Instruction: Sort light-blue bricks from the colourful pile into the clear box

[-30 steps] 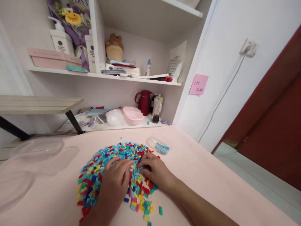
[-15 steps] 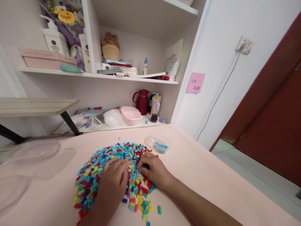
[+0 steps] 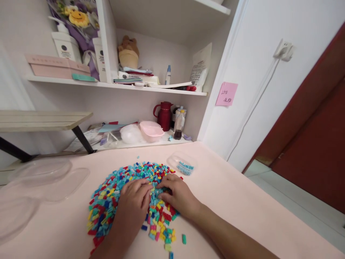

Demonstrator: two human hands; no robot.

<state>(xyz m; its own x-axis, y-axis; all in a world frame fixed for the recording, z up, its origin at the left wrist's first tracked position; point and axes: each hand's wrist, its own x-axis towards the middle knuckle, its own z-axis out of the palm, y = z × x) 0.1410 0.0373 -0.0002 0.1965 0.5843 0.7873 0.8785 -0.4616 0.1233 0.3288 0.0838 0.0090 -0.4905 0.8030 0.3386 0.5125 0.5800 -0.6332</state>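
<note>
A wide pile of small coloured blocks (image 3: pixel 118 187), teal, red, yellow, blue and pink, lies spread on the pink table (image 3: pixel 229 194). My left hand (image 3: pixel 132 207) rests on the middle of the pile, fingers curled down into the blocks. My right hand (image 3: pixel 176 194) lies beside it, its fingertips pinched in the blocks close to the left hand's fingers. Whether either hand holds a block is hidden. A small clear dish (image 3: pixel 182 163) with a few teal blocks sits just beyond the right hand.
Clear plastic lids and trays (image 3: pixel 43 176) lie at the table's left. Behind are shelves with a pink bowl (image 3: pixel 151 130), a red jug (image 3: pixel 164 116), bottles and papers. A wooden bench (image 3: pixel 43 120) juts in from the left. A red door (image 3: pixel 315 136) stands at right.
Both hands stay on the pile; my fingertips have drawn slightly closer together among the blocks. The view has shifted a little.
</note>
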